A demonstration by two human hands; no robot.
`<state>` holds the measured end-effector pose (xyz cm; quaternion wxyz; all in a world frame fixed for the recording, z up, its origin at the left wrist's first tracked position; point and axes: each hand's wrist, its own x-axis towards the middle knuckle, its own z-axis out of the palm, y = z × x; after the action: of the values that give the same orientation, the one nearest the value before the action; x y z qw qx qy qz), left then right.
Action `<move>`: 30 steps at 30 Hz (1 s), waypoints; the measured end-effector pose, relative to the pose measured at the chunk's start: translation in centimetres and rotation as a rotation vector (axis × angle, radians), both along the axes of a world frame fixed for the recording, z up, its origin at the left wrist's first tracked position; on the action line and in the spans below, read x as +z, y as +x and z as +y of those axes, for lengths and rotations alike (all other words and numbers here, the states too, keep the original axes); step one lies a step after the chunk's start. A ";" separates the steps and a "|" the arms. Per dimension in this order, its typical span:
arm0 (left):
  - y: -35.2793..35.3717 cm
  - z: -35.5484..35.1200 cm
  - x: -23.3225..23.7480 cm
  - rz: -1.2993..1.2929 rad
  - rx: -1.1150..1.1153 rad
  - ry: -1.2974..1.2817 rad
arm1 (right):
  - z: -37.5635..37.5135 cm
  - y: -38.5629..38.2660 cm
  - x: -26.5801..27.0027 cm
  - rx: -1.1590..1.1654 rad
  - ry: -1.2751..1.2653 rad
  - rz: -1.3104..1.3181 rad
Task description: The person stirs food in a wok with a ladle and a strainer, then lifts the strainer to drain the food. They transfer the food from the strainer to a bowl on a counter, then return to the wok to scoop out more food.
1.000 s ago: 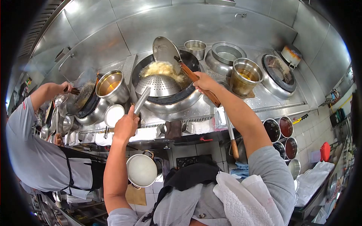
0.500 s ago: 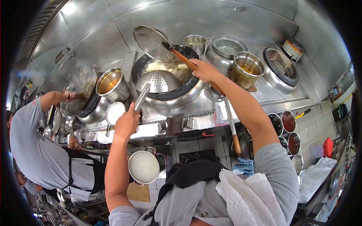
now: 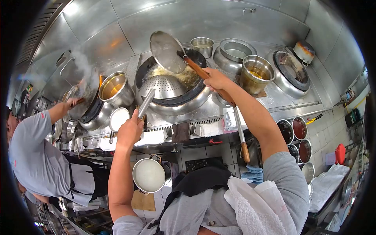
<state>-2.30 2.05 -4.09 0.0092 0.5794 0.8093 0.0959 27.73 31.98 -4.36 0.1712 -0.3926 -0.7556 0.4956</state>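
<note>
By my reading you are mid-draining. At upper centre of the frame your left hand [image 3: 131,131], fingers closed round the handle, steadies the strainer [image 3: 162,87] in the wok [image 3: 178,102]. Your right hand [image 3: 216,79] grips the ladle [image 3: 166,51], raised above the fried food [image 3: 188,76]. The next move calls for a level scoop into the strainer. Whether the ladle carries anything is hard to make out. It and the strainer hide part of the food.

The perforated strainer [image 3: 163,86] is silver, the ladle handle [image 3: 197,69] brown, the towel [image 3: 254,207] white.
</note>
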 end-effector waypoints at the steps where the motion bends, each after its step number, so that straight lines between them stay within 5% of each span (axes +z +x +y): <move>1: 0.1 0.0 0.0 0.003 -0.005 0.000 | 0.4 0.6 -0.1 -0.023 -0.082 0.066; 17: -0.3 0.4 -0.5 -0.082 0.024 -0.026 | -4.1 16.5 -1.5 -0.625 -0.263 0.804; 30: 0.9 1.2 0.9 -0.145 0.055 -0.069 | -6.4 21.3 -8.2 -0.743 -0.411 0.854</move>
<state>-1.44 3.30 -3.20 0.0848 0.5479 0.8250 0.1098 48.99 25.61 -12.61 0.5418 -0.4216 -0.3209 0.6525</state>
